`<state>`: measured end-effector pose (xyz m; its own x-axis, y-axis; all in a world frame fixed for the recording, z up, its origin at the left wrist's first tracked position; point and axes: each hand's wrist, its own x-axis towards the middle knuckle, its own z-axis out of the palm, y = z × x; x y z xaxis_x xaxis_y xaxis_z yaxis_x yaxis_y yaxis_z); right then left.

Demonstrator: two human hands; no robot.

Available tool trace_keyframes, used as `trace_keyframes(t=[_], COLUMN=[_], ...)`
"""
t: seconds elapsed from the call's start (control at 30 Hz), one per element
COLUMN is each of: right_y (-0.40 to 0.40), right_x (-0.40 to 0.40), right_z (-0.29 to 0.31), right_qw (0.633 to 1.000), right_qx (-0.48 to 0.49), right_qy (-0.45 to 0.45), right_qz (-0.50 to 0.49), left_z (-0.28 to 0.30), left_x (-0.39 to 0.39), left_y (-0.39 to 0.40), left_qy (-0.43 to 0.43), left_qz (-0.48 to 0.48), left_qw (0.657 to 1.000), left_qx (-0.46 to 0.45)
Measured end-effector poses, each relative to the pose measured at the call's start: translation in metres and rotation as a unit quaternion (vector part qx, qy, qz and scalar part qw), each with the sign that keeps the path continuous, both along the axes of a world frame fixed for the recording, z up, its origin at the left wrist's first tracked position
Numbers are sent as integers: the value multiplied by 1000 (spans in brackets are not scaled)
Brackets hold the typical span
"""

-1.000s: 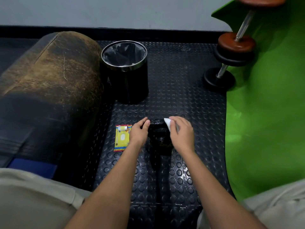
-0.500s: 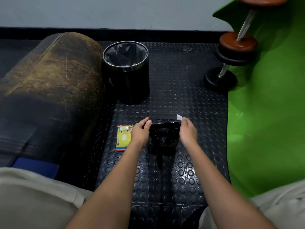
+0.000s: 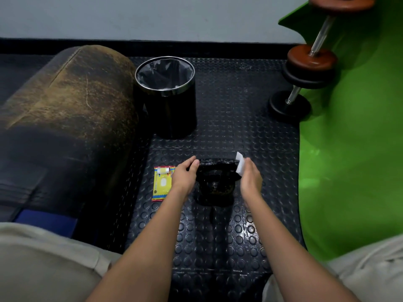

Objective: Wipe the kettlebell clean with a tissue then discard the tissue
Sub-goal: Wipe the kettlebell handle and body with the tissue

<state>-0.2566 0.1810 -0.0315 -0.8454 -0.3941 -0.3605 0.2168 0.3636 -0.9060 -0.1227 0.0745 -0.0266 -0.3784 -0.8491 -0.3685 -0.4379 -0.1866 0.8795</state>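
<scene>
On a studded black rubber floor (image 3: 218, 236) the black kettlebell (image 3: 214, 184) sits between the hands, the left hand (image 3: 185, 176) gripping its handle end while the right hand (image 3: 250, 182) pinches a white tissue (image 3: 240, 162) against its right side, so firm overlapping strokes with the bell steadied would probably clean it best.

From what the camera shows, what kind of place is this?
Probably a gym or home workout corner: a black kettlebell sits on studded rubber flooring, and a dumbbell leans at the far right.
</scene>
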Motion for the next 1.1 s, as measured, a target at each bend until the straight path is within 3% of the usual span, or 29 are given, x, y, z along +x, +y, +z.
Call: trace_keyframes(t=[0.1, 0.2, 0.3, 0.4, 0.57, 0.73, 0.8, 0.9, 1.03, 1.1], right_y=[-3, -4, -2, 1, 6, 2, 1, -4, -3, 0], right_x=[-7, 3, 11, 13, 10, -4, -8, -2, 10, 14], right_z=[0, 3, -2, -16, -16, -10, -6, -5, -15, -20], right_qw=[996, 994, 968, 949, 974, 999, 998, 990, 951, 932], right_qx=[51, 47, -5, -43, -33, 21, 58, 90, 35, 10], right_qy=[-71, 73, 232, 301, 221, 38, 14, 100, 294, 344], right_qz=[31, 70, 94, 89, 44, 15, 30, 47, 94, 111], left_z=[2, 1, 0, 0, 1, 1, 0, 0, 1, 1], left_x=[0, 0, -1, -2, -1, -1, -1, -1, -2, -1], left_y=[1, 1, 1, 2, 1, 0, 0, 1, 1, 1], left_qy=[-1, 1, 4, 7, 10, 15, 18, 18, 13, 13], left_qz=[0, 1, 0, 3, 3, 7, 10, 12, 14, 13], left_qw=[1000, 1000, 1000, 1000, 1000, 1000, 999, 999, 1000, 1000], left_qx=[3, 5, 4, 3, 12, 22, 24, 23, 21, 19])
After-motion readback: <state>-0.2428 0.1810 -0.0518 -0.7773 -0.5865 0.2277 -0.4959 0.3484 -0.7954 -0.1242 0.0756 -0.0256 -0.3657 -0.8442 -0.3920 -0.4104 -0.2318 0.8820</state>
